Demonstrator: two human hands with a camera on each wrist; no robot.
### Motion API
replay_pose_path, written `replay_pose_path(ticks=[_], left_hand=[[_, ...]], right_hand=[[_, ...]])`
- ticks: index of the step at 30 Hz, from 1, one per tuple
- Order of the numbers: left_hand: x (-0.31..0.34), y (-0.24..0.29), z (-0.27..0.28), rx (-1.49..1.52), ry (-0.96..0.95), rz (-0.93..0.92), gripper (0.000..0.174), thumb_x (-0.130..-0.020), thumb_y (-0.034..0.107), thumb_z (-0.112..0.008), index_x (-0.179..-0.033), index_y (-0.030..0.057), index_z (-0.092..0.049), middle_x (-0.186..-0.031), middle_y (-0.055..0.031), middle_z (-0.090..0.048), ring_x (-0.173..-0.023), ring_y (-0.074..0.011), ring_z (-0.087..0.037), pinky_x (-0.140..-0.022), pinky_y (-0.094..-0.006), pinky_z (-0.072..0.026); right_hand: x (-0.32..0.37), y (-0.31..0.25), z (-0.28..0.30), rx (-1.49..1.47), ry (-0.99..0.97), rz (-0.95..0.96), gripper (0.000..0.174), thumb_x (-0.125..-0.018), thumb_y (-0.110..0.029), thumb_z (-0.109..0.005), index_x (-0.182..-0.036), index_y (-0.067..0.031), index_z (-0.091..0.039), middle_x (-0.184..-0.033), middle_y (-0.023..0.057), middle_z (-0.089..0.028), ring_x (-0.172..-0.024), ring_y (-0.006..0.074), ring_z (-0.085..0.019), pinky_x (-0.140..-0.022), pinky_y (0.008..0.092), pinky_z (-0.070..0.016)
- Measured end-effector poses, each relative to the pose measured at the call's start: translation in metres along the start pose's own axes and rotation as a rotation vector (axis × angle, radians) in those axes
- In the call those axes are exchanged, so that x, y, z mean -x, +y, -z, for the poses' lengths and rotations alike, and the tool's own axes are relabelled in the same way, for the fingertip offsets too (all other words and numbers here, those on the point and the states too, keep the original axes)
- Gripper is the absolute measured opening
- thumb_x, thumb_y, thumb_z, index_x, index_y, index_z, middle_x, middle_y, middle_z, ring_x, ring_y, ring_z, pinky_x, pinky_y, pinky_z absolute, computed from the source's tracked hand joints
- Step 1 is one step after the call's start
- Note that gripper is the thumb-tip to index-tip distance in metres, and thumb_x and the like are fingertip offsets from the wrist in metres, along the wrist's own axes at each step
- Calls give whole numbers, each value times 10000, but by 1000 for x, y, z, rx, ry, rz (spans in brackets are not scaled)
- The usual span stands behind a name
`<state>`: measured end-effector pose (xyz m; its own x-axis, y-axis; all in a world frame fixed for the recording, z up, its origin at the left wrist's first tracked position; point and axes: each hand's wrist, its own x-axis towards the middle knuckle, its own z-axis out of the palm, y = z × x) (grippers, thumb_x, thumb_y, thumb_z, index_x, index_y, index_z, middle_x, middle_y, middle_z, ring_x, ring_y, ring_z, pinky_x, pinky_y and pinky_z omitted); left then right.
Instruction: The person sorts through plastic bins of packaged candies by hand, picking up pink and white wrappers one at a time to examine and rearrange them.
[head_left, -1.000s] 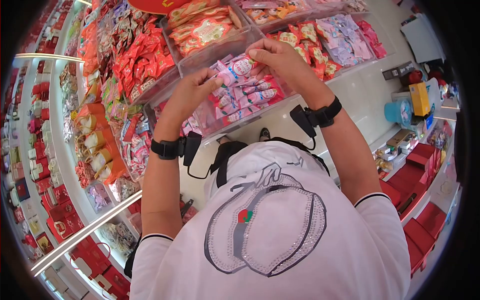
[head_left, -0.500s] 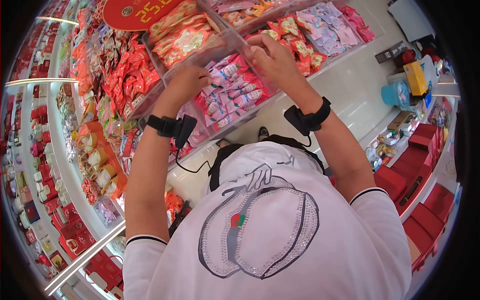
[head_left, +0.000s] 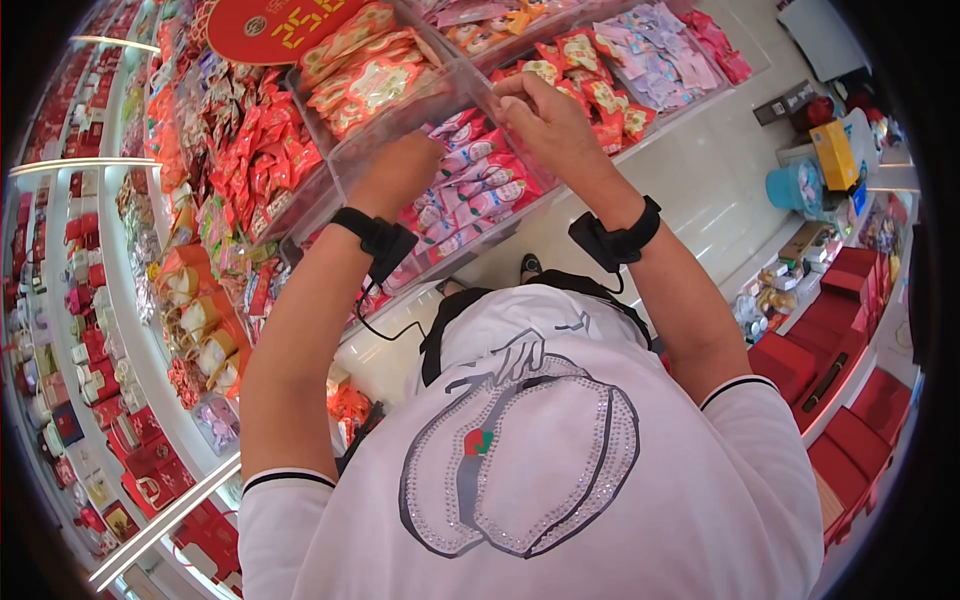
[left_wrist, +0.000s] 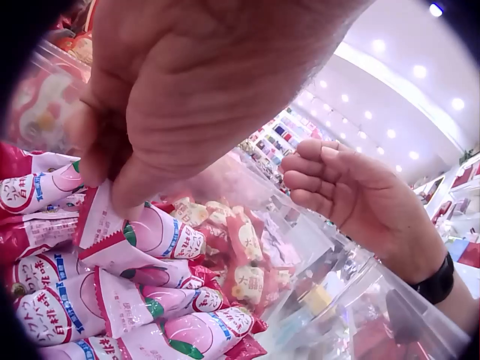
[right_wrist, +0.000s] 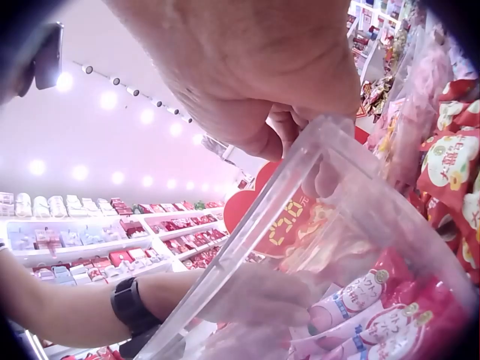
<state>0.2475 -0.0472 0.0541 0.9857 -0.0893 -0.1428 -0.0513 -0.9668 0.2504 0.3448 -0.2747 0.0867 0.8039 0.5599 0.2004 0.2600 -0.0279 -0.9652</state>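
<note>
Over a bin of pink-wrapped candies (head_left: 470, 195), my left hand (head_left: 405, 165) reaches down with its fingertips mostly hidden in the head view. In the left wrist view that hand (left_wrist: 210, 90) pinches the crimped end of a pink and white candy packet (left_wrist: 161, 232) between thumb and fingers. My right hand (head_left: 550, 120) is at the bin's far right side, its fingers loosely bent and holding nothing. In the right wrist view, this hand (right_wrist: 255, 75) is at the top corner of the clear wall (right_wrist: 247, 247); whether it touches is unclear.
Bins of red-wrapped sweets (head_left: 265, 150), orange packets (head_left: 375, 85) and lilac packets (head_left: 655, 50) surround the pink ones. A red price sign (head_left: 275, 25) stands at the upper left. Shelves with red boxes (head_left: 830, 350) line the right side.
Both hands were together at a pink packet, then parted. My left hand has since moved right and down onto the candies; my right hand has stayed near the bin's right wall.
</note>
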Motion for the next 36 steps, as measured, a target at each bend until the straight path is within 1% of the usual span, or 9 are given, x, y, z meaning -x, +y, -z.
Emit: replay_pose_path(ticks=[8,11,14,19,25,28,31,34,36], left_hand=[[0,2,10,70,-67,26,218,-874,106,-581,-1037,-10,-669,-1004,-211,-665,-963,-361,-638,-843,-445,-499],[10,21,70,187,-55,83,244,-933,162,-585,-1093,-6,-663,-979,-152,-687,-901,-272,-658,-795,-389,-516],[36,19,112,427,154,164,300,-975,249,-590,-1140,7,-651,-952,-63,-687,-829,-160,-646,-727,-305,-509],[107,-8,144,649,434,471,304,-1000,309,-581,-1146,55,-659,-952,10,-683,-779,-66,-621,-646,-232,-458],[187,-67,89,676,508,848,308,-989,347,-587,-1089,71,-680,-874,22,-679,-738,-61,-637,-575,-222,-453],[217,-94,37,556,440,960,342,-946,342,-601,-1066,29,-669,-854,-88,-718,-783,-174,-703,-647,-331,-521],[254,-118,-40,210,353,882,333,-924,328,-611,-1037,19,-662,-880,-189,-719,-869,-343,-704,-745,-442,-539],[261,-108,-74,294,349,997,315,-907,317,-617,-1017,25,-663,-954,-243,-699,-938,-442,-660,-823,-510,-519],[256,-111,-89,221,307,1053,332,-903,326,-613,-1027,23,-666,-975,-243,-700,-948,-428,-667,-822,-510,-524]], right_hand=[[1,2,-1,37,9,32,212,-930,-124,-566,-1086,16,-605,-921,137,-688,-817,202,-655,-744,326,-520],[1,0,-3,70,1,33,203,-939,-122,-571,-1085,14,-607,-903,129,-679,-799,185,-642,-729,317,-516],[1,-7,-5,100,-12,48,195,-947,-113,-577,-1093,12,-610,-898,119,-671,-788,169,-631,-722,310,-511],[15,-27,-22,39,-105,34,189,-960,-105,-574,-1102,14,-611,-927,94,-665,-820,162,-634,-748,299,-510],[24,-27,-40,70,-240,66,191,-971,-118,-575,-1108,11,-608,-974,101,-665,-873,166,-637,-776,299,-505],[25,-28,-46,74,-308,10,191,-977,-127,-578,-1110,7,-607,-979,89,-660,-878,157,-626,-782,293,-499],[28,-25,-51,54,-333,-19,189,-980,-134,-580,-1111,0,-608,-966,68,-652,-867,139,-611,-781,283,-491],[28,-22,-52,35,-331,-32,187,-981,-130,-581,-1114,-1,-605,-950,49,-644,-855,110,-593,-768,269,-484],[27,-21,-52,10,-333,-65,185,-980,-125,-581,-1113,2,-603,-951,50,-643,-855,108,-591,-767,266,-483]])
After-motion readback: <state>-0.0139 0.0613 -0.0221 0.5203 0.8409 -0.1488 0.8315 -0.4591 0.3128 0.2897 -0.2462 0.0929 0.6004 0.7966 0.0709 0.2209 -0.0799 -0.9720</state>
